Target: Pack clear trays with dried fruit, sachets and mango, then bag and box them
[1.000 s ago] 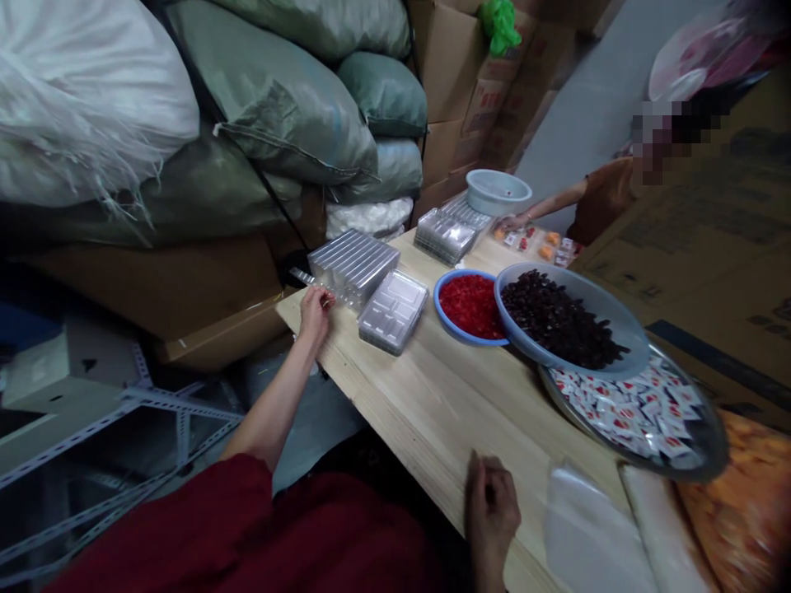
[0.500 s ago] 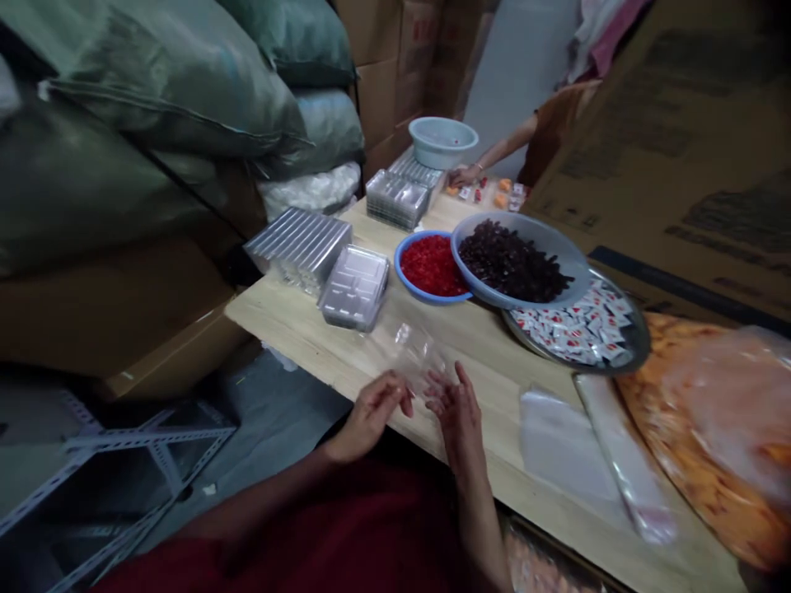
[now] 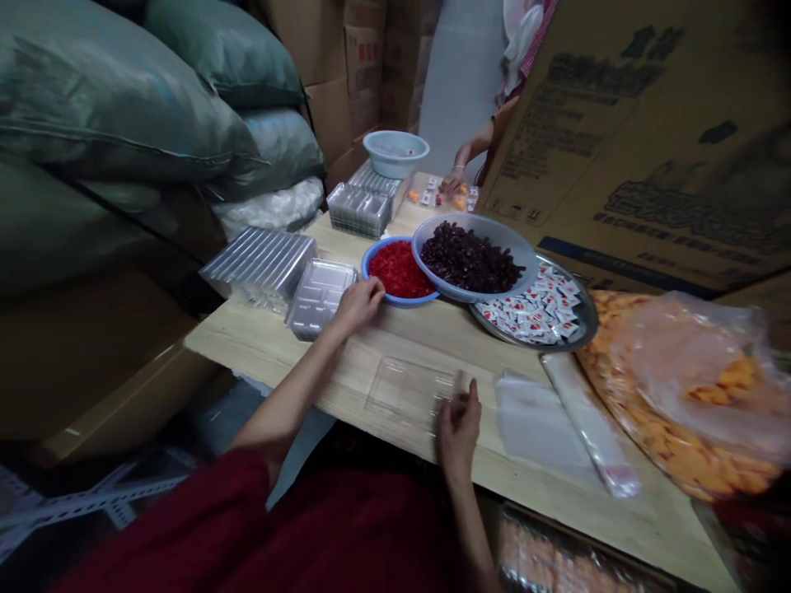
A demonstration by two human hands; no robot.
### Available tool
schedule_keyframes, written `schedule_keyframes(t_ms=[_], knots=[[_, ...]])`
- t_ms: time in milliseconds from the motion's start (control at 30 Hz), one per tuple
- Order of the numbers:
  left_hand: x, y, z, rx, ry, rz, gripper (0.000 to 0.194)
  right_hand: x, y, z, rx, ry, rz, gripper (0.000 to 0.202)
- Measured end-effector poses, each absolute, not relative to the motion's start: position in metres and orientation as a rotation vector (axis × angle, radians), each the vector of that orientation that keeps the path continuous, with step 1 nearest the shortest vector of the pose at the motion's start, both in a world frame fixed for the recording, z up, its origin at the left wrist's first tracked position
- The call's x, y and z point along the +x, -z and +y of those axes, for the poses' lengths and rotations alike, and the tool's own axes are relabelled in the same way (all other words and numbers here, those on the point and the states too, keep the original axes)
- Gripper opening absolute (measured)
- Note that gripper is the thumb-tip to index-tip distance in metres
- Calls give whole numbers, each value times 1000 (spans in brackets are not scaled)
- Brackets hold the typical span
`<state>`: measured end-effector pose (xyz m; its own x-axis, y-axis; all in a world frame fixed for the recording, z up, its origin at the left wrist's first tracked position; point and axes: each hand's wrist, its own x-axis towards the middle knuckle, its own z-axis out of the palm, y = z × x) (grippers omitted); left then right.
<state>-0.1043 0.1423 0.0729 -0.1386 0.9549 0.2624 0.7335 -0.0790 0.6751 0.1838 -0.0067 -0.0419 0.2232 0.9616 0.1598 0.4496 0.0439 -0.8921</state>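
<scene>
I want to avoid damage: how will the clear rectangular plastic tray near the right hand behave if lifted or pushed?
The clear rectangular plastic tray looks thin and empty, so it is probably light. Its raised edges may keep its shape, but it could flex if squeezed. It lies flat, so it would likely slide rather than tip.

Table (image 3: 395, 338): pale wood, smooth, with visible grain. Compartment trays (image 3: 322, 290): clear plastic, glossy. Basin of dark pieces (image 3: 522, 247): translucent plastic. Round tray beneath it (image 3: 584, 317): metal, dull sheen. Stacked sacks (image 3: 117, 99): woven-looking plastic, creased. Large carton (image 3: 593, 132): brown cardboard, mostly matt. Sleeve (image 3: 228, 486): dark red cloth, matt.
</scene>
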Motion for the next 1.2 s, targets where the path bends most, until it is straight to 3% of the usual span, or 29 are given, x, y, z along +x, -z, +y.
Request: schedule_keyframes(t_ms=[167, 333, 433, 533, 733, 1033, 1200], knots=[[-83, -62, 225, 1851, -888, 1998, 16, 185, 42, -13, -1561, -412, -1543, 70], [-96, -49, 238, 1937, -749, 1986, 10, 200, 51, -20, -1364, -291, -2112, 62], [-106, -46, 236, 1979, -753, 1957, 24, 204, 58, -19, -1325, -316, -2221, 64], [-112, -44, 235, 1993, -800, 1932, 31, 205, 62, -12, -1333, -321, -2178, 65], [-118, -40, 237, 1908, -989, 1921, 27, 201, 68, 0, -1319, -269, -2088, 65], [-110, -44, 249, 2027, -956, 1873, 21, 200, 71, -1, -1319, -248, -2074, 65], [-95, -78, 249, 2021, -1338, 1915, 26, 199, 67, -1, -1348, -251, -2078, 64]])
